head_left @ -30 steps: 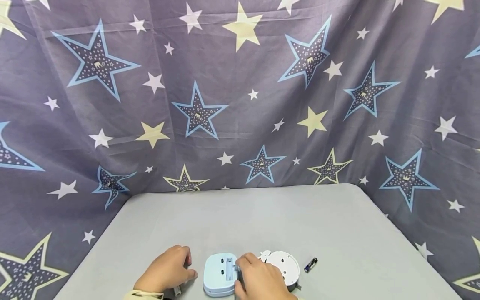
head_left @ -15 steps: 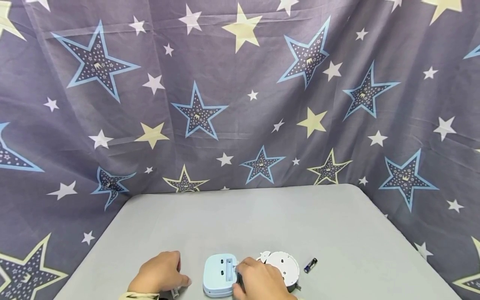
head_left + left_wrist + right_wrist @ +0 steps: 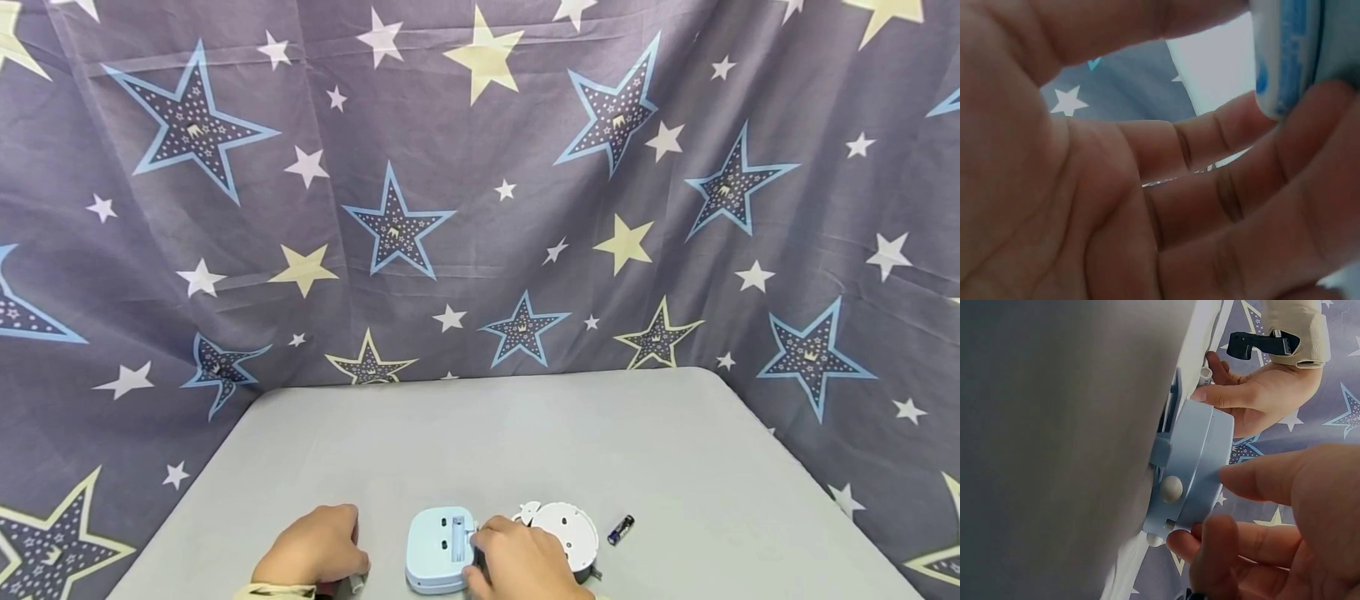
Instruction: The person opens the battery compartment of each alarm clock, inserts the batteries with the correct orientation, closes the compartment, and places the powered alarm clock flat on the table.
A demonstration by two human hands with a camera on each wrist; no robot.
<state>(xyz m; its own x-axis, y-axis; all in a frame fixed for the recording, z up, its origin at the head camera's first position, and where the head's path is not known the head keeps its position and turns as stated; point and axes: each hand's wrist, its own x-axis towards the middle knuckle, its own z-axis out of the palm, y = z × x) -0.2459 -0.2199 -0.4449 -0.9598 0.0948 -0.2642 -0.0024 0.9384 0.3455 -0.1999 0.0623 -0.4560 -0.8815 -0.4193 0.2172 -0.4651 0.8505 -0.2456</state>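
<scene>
My left hand (image 3: 315, 546) is low over the table at the front left, fingers curled round a small white cylinder with blue print (image 3: 1282, 56). Its pale end (image 3: 357, 583) shows below the thumb, and the rest is mostly hidden by the hand. Right of it, a light-blue rounded-square device (image 3: 431, 550) lies back side up, its long battery slot (image 3: 458, 538) uncovered. My right hand (image 3: 525, 554) grips the device's right edge, with fingers (image 3: 1254, 478) against its side. In the right wrist view, a round white knob (image 3: 1171, 489) stands out from the device.
Behind the right hand a round white device (image 3: 567, 527) with a leaf-like top lies on the grey table (image 3: 487, 442). To its right is a dark blue battery (image 3: 621, 530). A star-patterned curtain (image 3: 465, 167) rises behind the table and along both sides.
My left hand has drawn left and slightly toward the front edge with the white cylinder, away from the light-blue device. The right hand and the device stay nearly in place.
</scene>
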